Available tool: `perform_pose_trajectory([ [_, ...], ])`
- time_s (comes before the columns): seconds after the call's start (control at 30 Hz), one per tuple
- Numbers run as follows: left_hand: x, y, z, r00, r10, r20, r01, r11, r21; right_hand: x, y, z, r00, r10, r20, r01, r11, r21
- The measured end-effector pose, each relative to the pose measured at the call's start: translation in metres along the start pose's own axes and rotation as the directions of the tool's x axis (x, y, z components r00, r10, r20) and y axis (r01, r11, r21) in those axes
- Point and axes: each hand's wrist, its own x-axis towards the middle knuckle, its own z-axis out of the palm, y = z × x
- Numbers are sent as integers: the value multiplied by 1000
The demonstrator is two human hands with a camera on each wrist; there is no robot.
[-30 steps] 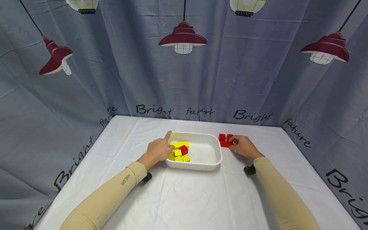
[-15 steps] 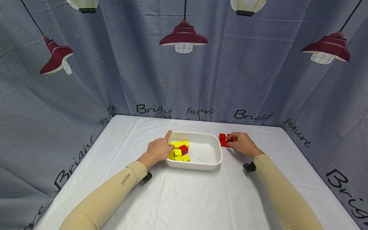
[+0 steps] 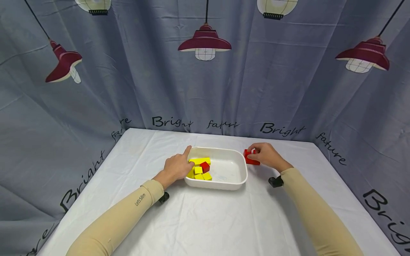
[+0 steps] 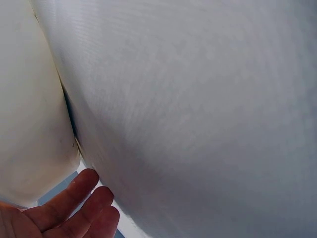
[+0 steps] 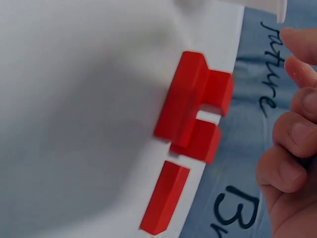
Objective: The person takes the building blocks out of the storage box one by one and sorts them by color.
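2 hands at a white tray point(image 3: 221, 185).
Left hand point(image 3: 177, 166) rests relaxed on its rim; right hand point(image 3: 266, 155) hovers by red blocks point(image 5: 194, 114), grasping nothing.

- The red blocks point(image 3: 251, 158) lie on the white desk point(image 3: 205, 220) just right of the white tray point(image 3: 238, 179), toward the far side; my right hand point(image 3: 266, 155) arches over them with its fingers point(image 5: 292, 134) curled loosely, none of them closed on a block.
- From my right wrist they show as a long bar with two cubes point(image 5: 210, 116) set against one side and a separate flat bar point(image 5: 165, 197) lying just apart from them.
- The tray is a shallow rounded rectangle near the desk's middle; my left hand point(image 3: 177, 166) rests on its left rim.
- In the tray's left end sit the yellow blocks point(image 3: 199, 170), bunched together, with one red cube point(image 3: 205, 166) tilted on top.
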Motion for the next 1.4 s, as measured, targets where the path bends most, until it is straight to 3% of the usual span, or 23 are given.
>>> perform_pose_trajectory([
  [0.47, 1, 0, 1, 1000, 5, -11, -5, 1000, 5, 4, -28, -2, 991, -90, 99, 87, 995, 43],
  [0.83, 1, -1, 1, 1000, 4, -22, -3, 1000, 5, 6, -54, -2, 969, -161, 188, 159, 987, 28],
  [1.4, 0, 1, 1, 1000, 0, -22, 0, 1000, -4, 16, -85, 12, 927, -158, 339, 158, 987, 28],
])
